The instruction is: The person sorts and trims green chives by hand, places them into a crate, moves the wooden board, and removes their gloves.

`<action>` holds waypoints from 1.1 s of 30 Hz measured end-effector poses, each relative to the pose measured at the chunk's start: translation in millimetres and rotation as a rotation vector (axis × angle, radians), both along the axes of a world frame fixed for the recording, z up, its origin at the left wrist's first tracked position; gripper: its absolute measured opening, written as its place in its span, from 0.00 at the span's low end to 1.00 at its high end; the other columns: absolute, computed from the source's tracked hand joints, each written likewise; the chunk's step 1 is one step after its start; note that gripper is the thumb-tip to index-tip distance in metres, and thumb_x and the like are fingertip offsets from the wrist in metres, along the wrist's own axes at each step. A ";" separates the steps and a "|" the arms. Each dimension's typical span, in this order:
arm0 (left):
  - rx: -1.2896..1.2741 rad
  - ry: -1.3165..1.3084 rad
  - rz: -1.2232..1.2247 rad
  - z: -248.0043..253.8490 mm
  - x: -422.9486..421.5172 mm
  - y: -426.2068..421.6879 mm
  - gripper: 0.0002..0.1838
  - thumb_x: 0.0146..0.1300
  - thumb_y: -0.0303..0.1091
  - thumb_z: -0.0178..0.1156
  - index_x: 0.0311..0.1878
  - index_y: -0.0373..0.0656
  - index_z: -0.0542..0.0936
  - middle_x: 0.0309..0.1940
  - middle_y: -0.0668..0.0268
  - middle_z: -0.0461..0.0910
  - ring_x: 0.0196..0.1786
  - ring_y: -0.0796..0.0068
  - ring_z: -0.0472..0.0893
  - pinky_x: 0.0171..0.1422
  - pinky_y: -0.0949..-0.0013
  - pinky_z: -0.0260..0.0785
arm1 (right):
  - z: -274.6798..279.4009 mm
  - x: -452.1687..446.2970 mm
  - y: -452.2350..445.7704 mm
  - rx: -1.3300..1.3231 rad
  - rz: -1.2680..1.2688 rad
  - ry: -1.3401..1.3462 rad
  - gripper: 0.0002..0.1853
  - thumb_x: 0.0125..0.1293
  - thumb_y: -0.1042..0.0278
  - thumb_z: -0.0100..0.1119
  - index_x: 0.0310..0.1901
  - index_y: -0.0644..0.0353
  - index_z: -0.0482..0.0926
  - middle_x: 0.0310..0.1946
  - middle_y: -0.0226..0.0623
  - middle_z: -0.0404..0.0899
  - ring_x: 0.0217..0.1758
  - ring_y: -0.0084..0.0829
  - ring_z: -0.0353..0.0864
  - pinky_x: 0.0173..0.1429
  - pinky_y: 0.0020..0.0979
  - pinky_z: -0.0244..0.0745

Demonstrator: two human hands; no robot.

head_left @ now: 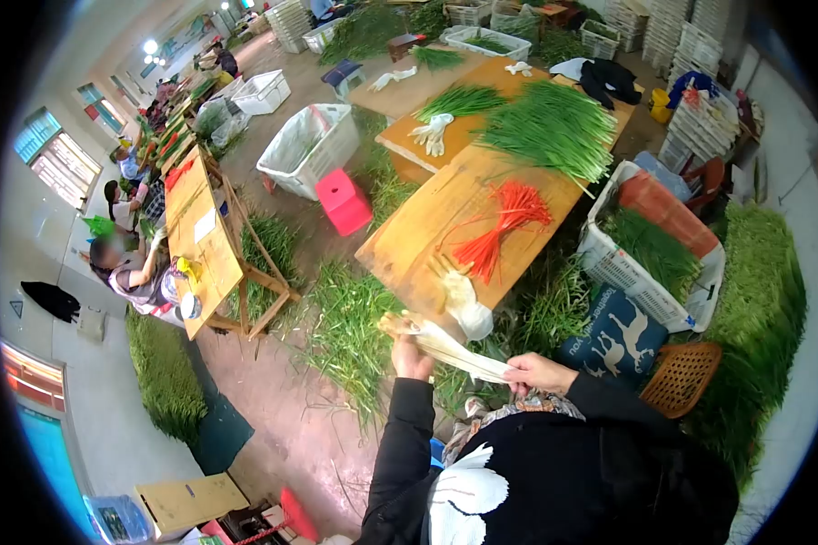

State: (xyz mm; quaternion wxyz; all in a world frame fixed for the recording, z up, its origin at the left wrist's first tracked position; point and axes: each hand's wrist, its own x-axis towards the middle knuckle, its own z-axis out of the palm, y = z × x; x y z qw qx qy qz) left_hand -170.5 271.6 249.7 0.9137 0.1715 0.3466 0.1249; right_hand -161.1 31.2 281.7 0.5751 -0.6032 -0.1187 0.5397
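A whitish work glove point(454, 350) is stretched between my two hands in front of my body. My left hand point(413, 358) is closed on its yellowed finger end. At the other end, my right hand point(538, 372) pinches the cuff. Another glove point(466, 307) lies on the near corner of the wooden table point(409, 232), just beyond my hands. A bunch of red ties point(504, 227) sits farther up that table. Behind the ties lies a large pile of long green stalks point(554, 127), with a smaller pile point(463, 100) and a glove point(433, 133) to its left.
A white crate point(645, 300) with greens stands right of the table, near a blue cushion point(613, 331). Left of the table are a pink stool point(344, 202) and a lined crate point(309, 145). Trimmings point(350, 318) litter the floor. People sit along another table point(191, 209).
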 end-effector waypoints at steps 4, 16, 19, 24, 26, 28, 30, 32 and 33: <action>-0.047 -0.070 0.000 -9.7 44.1 -10.8 0.09 0.63 0.35 0.42 0.40 0.44 0.71 0.36 0.65 0.74 0.39 0.67 0.74 0.49 0.58 0.67 | -1.0 10.0 -38.9 -0.019 -0.087 0.030 0.10 0.62 0.66 0.47 0.29 0.63 0.71 0.19 0.28 0.71 0.18 0.15 0.68 0.24 0.17 0.65; 0.906 0.126 -0.105 -180.0 177.6 27.8 0.38 0.49 0.46 0.62 0.59 0.38 0.59 0.58 0.58 0.59 0.60 0.68 0.59 0.60 0.64 0.54 | -95.6 73.6 -206.1 -0.477 -0.342 -0.203 0.07 0.59 0.69 0.50 0.31 0.64 0.73 0.24 0.34 0.74 0.24 0.22 0.72 0.28 0.22 0.66; 1.466 0.763 -0.302 -152.2 213.0 28.8 0.48 0.43 0.55 0.61 0.62 0.40 0.51 0.62 0.52 0.50 0.63 0.57 0.53 0.64 0.58 0.47 | -109.6 94.8 -243.6 -0.526 -0.432 -0.171 0.07 0.57 0.67 0.52 0.32 0.62 0.75 0.25 0.35 0.76 0.27 0.24 0.75 0.31 0.25 0.68; 1.846 0.880 -0.776 -157.4 310.0 12.1 0.50 0.43 0.56 0.61 0.63 0.41 0.47 0.63 0.50 0.45 0.64 0.53 0.49 0.64 0.53 0.44 | -117.9 174.1 -255.9 -0.679 -0.249 -0.419 0.08 0.56 0.67 0.51 0.33 0.63 0.75 0.28 0.39 0.76 0.31 0.34 0.75 0.35 0.31 0.69; 1.777 1.009 -0.891 -169.7 348.4 5.4 0.56 0.39 0.61 0.61 0.63 0.39 0.42 0.64 0.47 0.39 0.65 0.45 0.43 0.64 0.48 0.40 | -113.2 207.8 -249.5 -0.669 -0.264 -0.500 0.08 0.56 0.67 0.51 0.32 0.62 0.75 0.28 0.40 0.76 0.32 0.36 0.75 0.35 0.32 0.68; 1.655 1.044 -0.961 -188.1 372.1 0.8 0.60 0.35 0.64 0.61 0.63 0.39 0.40 0.64 0.45 0.37 0.65 0.43 0.42 0.64 0.48 0.39 | -108.6 238.8 -240.7 -0.610 -0.223 -0.662 0.08 0.56 0.66 0.51 0.31 0.62 0.75 0.27 0.40 0.75 0.32 0.39 0.73 0.36 0.34 0.68; 1.516 1.135 -1.153 -198.0 385.0 -3.8 0.69 0.26 0.71 0.61 0.63 0.37 0.33 0.63 0.43 0.31 0.64 0.40 0.35 0.64 0.44 0.36 | -113.8 265.2 -238.3 -0.583 -0.203 -0.695 0.08 0.56 0.66 0.51 0.31 0.62 0.75 0.27 0.40 0.74 0.32 0.39 0.73 0.36 0.34 0.68; 1.515 1.167 -1.377 -194.0 385.9 -4.5 0.76 0.20 0.73 0.61 0.62 0.37 0.27 0.62 0.42 0.26 0.65 0.40 0.30 0.63 0.41 0.33 | -110.7 296.6 -233.1 -0.500 -0.186 -0.704 0.08 0.55 0.67 0.51 0.30 0.62 0.74 0.27 0.39 0.74 0.32 0.39 0.73 0.36 0.33 0.68; 1.526 1.158 -1.473 -191.9 385.4 -0.8 0.77 0.18 0.72 0.62 0.61 0.37 0.26 0.62 0.42 0.25 0.65 0.40 0.30 0.63 0.42 0.32 | -104.6 318.7 -224.6 -0.475 -0.208 -0.736 0.07 0.55 0.67 0.51 0.30 0.63 0.74 0.27 0.39 0.75 0.31 0.38 0.74 0.36 0.33 0.68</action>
